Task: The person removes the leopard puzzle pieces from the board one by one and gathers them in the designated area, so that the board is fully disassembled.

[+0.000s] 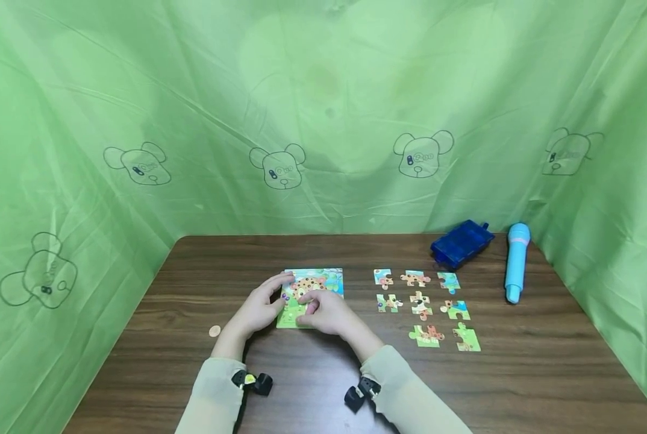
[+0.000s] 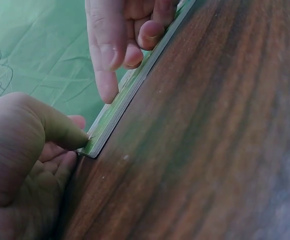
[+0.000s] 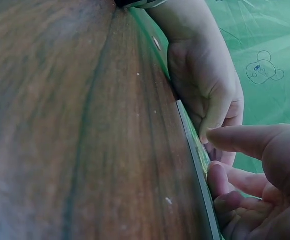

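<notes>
A jigsaw puzzle board [image 1: 331, 278] with a spotted cartoon animal on green and blue lies flat on the table. My left hand [image 1: 259, 307] holds its left side, thumb [image 2: 72, 132] on top of the near corner and the other fingers along the edge. Over the board's near right part is my right hand [image 1: 329, 313]. In the right wrist view its thumb [image 3: 244, 138] is extended towards the left hand, while bent fingers [image 3: 219, 182] rest on the board. No loose piece shows between the right fingers; the hand hides part of the picture.
Several loose puzzle pieces [image 1: 420, 304] lie in rows to the right. Behind them are a blue translucent case [image 1: 461, 243] and a light-blue toy microphone [image 1: 516, 262]. A small round tan disc [image 1: 214, 331] lies left of the left wrist. Green cloth [image 1: 323, 120] surrounds the table.
</notes>
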Demonstrator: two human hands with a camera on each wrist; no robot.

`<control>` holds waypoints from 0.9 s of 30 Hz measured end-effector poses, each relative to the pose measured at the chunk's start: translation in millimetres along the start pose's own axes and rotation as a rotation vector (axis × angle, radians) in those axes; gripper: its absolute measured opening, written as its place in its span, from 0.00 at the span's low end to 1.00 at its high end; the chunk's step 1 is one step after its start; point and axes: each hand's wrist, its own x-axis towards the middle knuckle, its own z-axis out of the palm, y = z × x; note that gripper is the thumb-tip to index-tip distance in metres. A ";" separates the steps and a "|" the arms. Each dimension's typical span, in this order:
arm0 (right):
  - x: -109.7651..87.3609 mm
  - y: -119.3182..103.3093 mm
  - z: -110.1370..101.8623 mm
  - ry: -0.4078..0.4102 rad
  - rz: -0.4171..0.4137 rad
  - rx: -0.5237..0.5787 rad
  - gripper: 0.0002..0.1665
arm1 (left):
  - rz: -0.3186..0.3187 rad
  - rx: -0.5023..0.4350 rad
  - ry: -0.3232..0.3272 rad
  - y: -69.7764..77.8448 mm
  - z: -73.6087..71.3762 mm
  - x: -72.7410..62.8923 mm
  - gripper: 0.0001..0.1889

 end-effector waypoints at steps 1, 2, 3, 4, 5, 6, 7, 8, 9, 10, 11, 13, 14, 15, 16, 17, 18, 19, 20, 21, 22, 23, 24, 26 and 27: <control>0.0 0.2 0.0 -0.003 -0.002 0.000 0.25 | 0.003 0.005 0.002 -0.1 -0.1 0.2 0.30; -0.1 0.3 0.0 -0.005 -0.003 0.002 0.25 | 0.011 0.013 0.002 0.0 -0.3 0.4 0.29; 0.0 0.5 0.2 -0.006 -0.001 0.004 0.25 | 0.023 0.025 0.002 0.1 -0.7 0.8 0.29; 0.0 0.7 0.4 -0.006 -0.002 0.004 0.25 | 0.040 0.043 0.003 -0.3 -1.2 1.0 0.29; -0.1 1.0 0.7 -0.007 0.001 0.002 0.26 | 0.059 0.066 0.005 -0.9 -1.7 1.0 0.29; -0.1 1.3 1.2 -0.008 0.005 0.001 0.26 | 0.079 0.090 0.007 -1.3 -2.5 0.9 0.29; -0.2 1.5 1.6 -0.010 0.008 0.000 0.27 | 0.096 0.113 0.009 -1.7 -3.4 0.6 0.29; -0.3 1.8 2.2 -0.010 0.008 -0.003 0.27 | 0.111 0.133 0.011 -2.2 -4.5 0.0 0.29; -0.5 1.9 2.6 -0.010 0.006 -0.006 0.27 | 0.124 0.149 0.013 -2.9 -5.6 -0.7 0.29; -0.6 1.9 2.9 -0.009 0.005 -0.009 0.28 | 0.134 0.164 0.013 -3.6 -6.7 -1.6 0.29; -0.8 1.9 3.2 -0.009 0.005 -0.010 0.28 | 0.140 0.175 0.010 -4.0 -8.0 -2.5 0.29; -1.0 1.8 3.8 -0.005 0.005 -0.008 0.27 | 0.151 0.184 0.004 -4.4 -10.7 -4.1 0.29; -0.9 1.9 4.1 -0.003 0.004 -0.008 0.27 | 0.157 0.187 0.001 -4.7 -12.0 -4.9 0.29; -0.9 2.0 4.3 -0.001 0.004 -0.006 0.27 | 0.162 0.191 -0.002 -5.0 -13.2 -5.4 0.29; -0.8 2.2 4.5 0.001 0.004 -0.004 0.27 | 0.167 0.195 -0.005 -5.6 -14.1 -5.7 0.30; -0.8 2.6 4.7 0.002 0.004 -0.001 0.27 | 0.173 0.197 -0.007 -5.8 -15.0 -6.1 0.30; -0.7 2.9 4.9 0.003 0.004 0.002 0.26 | 0.177 0.195 -0.012 -6.3 -15.6 -6.2 0.30; -0.7 3.3 5.0 0.003 0.004 0.006 0.26 | 0.178 0.192 -0.019 -6.6 -16.3 -6.4 0.31; -0.6 3.5 5.1 0.003 0.005 0.010 0.26 | 0.177 0.188 -0.028 -6.9 -16.8 -6.4 0.31; -0.6 3.8 5.1 0.003 0.005 0.013 0.26 | 0.175 0.184 -0.036 -7.3 -17.3 -6.4 0.32; -0.5 4.0 5.2 0.004 0.006 0.015 0.26 | 0.174 0.181 -0.045 -7.7 -17.7 -6.6 0.33; -0.5 4.0 5.1 0.005 0.006 0.018 0.26 | 0.171 0.179 -0.053 -7.8 -18.1 -6.8 0.33; -0.4 4.2 5.3 0.005 0.007 0.020 0.26 | 0.165 0.173 -0.062 -8.0 -18.6 -7.0 0.34; -0.3 4.3 5.5 0.008 0.007 0.023 0.26 | 0.158 0.176 -0.071 -8.3 -19.2 -7.5 0.34; -0.3 4.4 5.7 0.009 0.008 0.025 0.26 | 0.154 0.175 -0.074 -8.3 -19.4 -7.7 0.34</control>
